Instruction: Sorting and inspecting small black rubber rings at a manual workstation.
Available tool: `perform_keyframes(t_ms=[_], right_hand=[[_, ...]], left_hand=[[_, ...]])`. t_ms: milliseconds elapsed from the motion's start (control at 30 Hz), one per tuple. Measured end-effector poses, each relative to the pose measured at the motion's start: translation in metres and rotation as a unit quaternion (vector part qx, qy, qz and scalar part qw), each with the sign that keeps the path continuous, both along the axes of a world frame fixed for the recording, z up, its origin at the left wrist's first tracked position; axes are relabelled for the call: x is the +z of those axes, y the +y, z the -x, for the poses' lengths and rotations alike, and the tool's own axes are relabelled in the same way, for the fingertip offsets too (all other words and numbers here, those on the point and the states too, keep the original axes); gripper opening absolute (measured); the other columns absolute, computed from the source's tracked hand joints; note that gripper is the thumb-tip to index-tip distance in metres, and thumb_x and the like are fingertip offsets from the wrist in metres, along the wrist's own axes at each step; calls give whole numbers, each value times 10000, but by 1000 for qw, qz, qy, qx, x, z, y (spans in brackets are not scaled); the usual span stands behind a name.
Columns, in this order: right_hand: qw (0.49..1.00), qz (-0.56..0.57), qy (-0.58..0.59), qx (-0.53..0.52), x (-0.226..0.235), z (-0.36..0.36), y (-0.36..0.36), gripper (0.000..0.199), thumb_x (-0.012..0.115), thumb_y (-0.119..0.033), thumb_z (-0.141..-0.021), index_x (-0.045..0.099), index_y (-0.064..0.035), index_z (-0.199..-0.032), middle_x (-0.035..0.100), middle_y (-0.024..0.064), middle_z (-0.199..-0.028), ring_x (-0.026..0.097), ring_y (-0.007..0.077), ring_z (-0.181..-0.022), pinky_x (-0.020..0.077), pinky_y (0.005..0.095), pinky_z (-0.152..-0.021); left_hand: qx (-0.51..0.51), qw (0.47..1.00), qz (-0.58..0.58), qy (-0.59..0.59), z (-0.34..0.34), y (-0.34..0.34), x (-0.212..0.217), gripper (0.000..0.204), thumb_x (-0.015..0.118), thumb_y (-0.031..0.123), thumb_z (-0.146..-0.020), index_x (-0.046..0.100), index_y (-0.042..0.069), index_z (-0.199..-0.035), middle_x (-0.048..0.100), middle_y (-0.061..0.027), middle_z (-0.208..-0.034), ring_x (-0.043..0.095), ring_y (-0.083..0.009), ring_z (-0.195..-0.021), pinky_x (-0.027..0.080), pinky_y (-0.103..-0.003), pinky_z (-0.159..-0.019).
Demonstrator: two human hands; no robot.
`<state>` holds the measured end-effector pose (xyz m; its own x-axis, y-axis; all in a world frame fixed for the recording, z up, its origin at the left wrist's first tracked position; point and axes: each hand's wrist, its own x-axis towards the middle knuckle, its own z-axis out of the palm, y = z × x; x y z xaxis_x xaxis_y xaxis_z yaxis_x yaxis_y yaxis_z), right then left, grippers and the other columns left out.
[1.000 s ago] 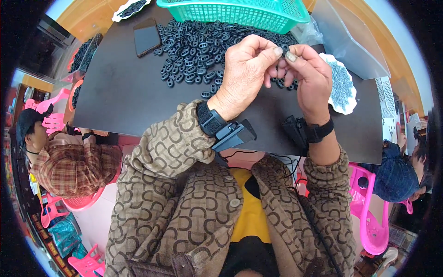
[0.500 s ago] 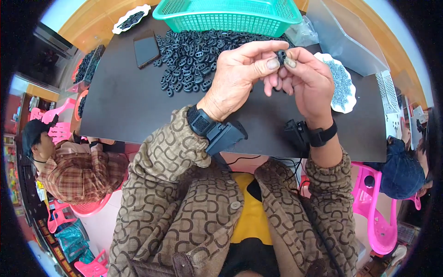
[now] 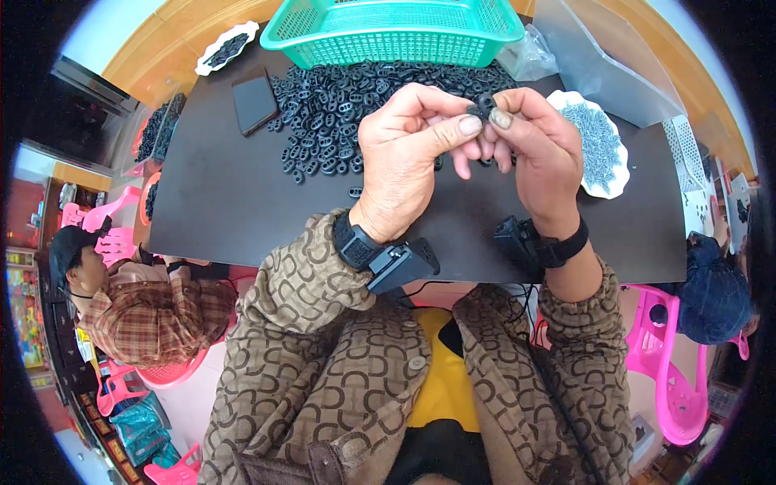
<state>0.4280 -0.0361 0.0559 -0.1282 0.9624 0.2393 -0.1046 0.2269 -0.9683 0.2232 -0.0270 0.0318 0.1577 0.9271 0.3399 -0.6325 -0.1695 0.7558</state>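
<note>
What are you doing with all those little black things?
A person's left hand and right hand pinch one small black plastic piece together, above a dark table. A heap of matching black pieces lies behind, beside a green mesh basket and a black phone.

Small black piece (image 3: 483, 106): matt moulded plastic, like the heap of pieces (image 3: 339, 105). Bench (image 3: 234, 202): dark, smooth, matt top with a wooden edge. Basket (image 3: 396, 32): glossy green plastic mesh. Phone (image 3: 255, 99): glossy screen. Jacket sleeve (image 3: 299, 291): soft patterned cloth.
</note>
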Motion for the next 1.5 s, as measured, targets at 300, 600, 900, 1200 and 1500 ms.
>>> perform_keyframes(t_ms=[300,600,900,1200,1500], right_hand=[[997,-49,-58,-33,-6,15,-4,210,701,-148,-1196,774,42,-1250,754,6,-983,616,48,-800,454,216,-694],[994,-48,-93,-33,0,15,-8,206,692,-159,-1201,771,31,-1219,747,-1,-971,586,40,-786,434,218,-690],[997,-35,-60,-11,0,11,-8,225,716,-201,-1187,775,16,-1186,731,-2,-933,595,46,-772,440,224,-676],[995,-13,-69,67,3,-14,1,227,734,-216,-1178,794,2,-1181,726,-26,-933,629,37,-796,443,222,-657],[997,-46,-6,56,-1,-8,4,272,821,-99,-1151,749,35,-1376,779,39,-1104,697,67,-889,506,212,-707]], left_hand=[[-14,997,60,-41,6,2,1,104,824,-47,-1119,753,-74,-1190,853,-195,-1039,850,-248,-829,681,-330,-630],[-31,998,60,-13,12,2,-1,110,851,-11,-1128,767,-54,-1185,858,-175,-1040,853,-236,-865,680,-322,-638],[-41,998,29,-30,12,-1,2,117,862,-35,-1113,769,-48,-1182,862,-182,-1045,861,-245,-860,679,-317,-625],[-37,999,29,4,8,-4,0,158,898,-56,-1074,799,-58,-1197,862,-170,-1053,858,-222,-851,671,-296,-625],[-49,998,25,37,10,1,0,365,896,-54,-1075,785,-78,-1422,848,-143,-1078,849,-210,-846,680,-293,-624]])
